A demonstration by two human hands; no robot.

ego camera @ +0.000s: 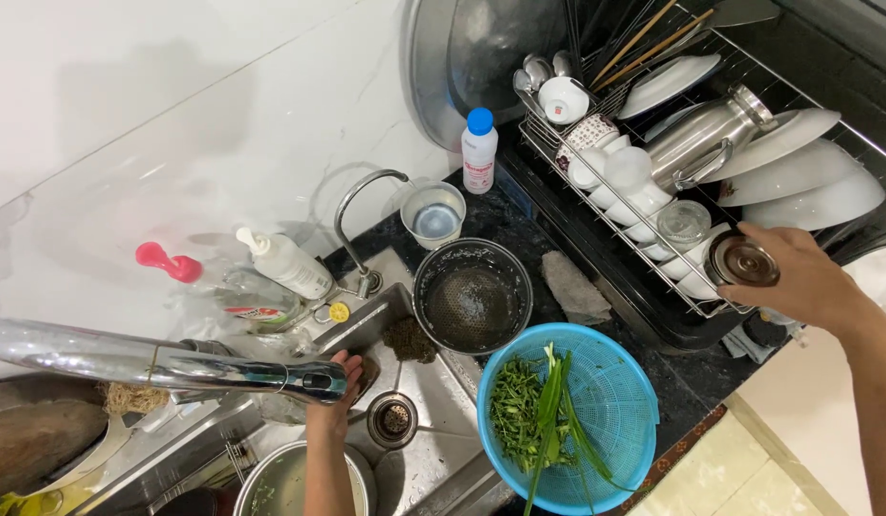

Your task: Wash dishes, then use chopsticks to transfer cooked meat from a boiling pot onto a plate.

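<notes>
We see a blue basket [626, 401] at the counter's edge holding chopped greens and a few long green stalks [543, 420]. Beside it a dark round strainer pot [473, 296] sits wet and bare inside, and a clear plastic cup [433, 214] behind it holds a little water. The dish rack [596, 205] is packed with white bowls, plates and a steel jug. Our right hand [797, 277] is closed around a small steel cup [743, 260], shiny with a brownish rim, held at the rack's front corner. Our left hand [336, 382] reaches into the sink [433, 449] under the faucet [175, 368]; we cannot tell its grip.
</notes>
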